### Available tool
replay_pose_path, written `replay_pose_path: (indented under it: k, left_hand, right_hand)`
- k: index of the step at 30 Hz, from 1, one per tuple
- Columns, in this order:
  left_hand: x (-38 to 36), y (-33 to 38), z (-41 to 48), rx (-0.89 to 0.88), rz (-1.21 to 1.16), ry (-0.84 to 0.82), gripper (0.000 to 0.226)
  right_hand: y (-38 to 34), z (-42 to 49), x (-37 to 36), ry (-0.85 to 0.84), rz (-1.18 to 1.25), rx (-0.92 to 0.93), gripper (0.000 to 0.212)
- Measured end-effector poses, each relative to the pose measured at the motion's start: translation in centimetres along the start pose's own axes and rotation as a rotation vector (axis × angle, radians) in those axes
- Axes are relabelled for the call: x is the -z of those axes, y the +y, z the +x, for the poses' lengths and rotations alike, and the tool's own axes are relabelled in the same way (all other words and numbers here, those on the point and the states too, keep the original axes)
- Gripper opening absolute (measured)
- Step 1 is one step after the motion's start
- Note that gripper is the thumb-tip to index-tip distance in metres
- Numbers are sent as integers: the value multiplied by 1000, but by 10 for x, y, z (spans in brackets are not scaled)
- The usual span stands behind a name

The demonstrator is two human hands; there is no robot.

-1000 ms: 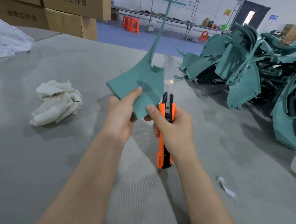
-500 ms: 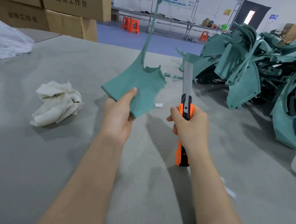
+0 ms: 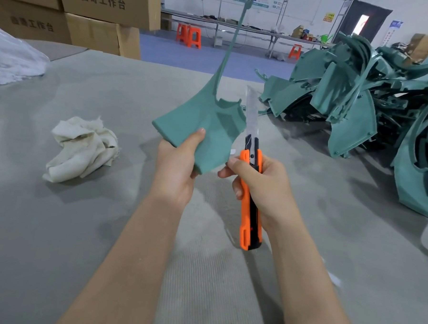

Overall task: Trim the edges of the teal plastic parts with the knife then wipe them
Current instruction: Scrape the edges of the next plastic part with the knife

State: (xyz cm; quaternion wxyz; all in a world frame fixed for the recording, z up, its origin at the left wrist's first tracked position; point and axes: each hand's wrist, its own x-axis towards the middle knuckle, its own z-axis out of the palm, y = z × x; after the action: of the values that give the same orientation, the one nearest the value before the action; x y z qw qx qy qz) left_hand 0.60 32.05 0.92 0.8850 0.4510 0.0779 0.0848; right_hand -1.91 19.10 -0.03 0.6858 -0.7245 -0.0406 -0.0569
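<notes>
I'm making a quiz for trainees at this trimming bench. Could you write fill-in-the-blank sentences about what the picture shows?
1. The left hand holds a teal plastic part whose thin strip points ____.
2. The right hand grips a knife with an ____ handle.
3. The crumpled white rag lies on the table to the ____ of both hands.
4. The pile of teal parts lies on the table's ____ side.
Missing words: upward, orange, left, right.
</notes>
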Motion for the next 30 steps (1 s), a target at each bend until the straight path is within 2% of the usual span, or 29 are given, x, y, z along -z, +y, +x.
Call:
replay_pose_path:
  k: [3, 8, 9, 12, 14, 19, 24, 28, 30]
  left_hand:
    - [0, 0, 0, 52, -20, -27, 18]
    - [1, 4, 2, 100, -158, 18, 11]
    - [1, 4, 2, 97, -178, 41, 10]
    - [2, 8, 2, 100, -265, 85, 9]
    - [2, 12, 2, 140, -351, 93, 7]
    - [0, 14, -1, 249, -482, 64, 7]
    - [-2, 15, -3, 292, -494, 32, 18]
    - [-2, 15, -5, 313, -498, -3, 5]
    - [-3, 15, -6, 326, -508, -21, 7]
  right_hand:
    - [1, 1, 2, 20, 17, 25, 14]
    - [6, 7, 10, 227, -168, 80, 17]
    - [7, 8, 12, 240, -187, 104, 21]
    - [11, 7, 9, 183, -235, 160, 56]
    - [12, 6, 3, 146, -259, 196, 65]
    - [15, 2, -8, 79, -436, 316, 62]
    - [12, 0, -9, 114, -376, 305, 62]
    - [10, 0, -10, 134, -362, 299, 61]
    - [9, -1, -11, 132, -362, 297, 58]
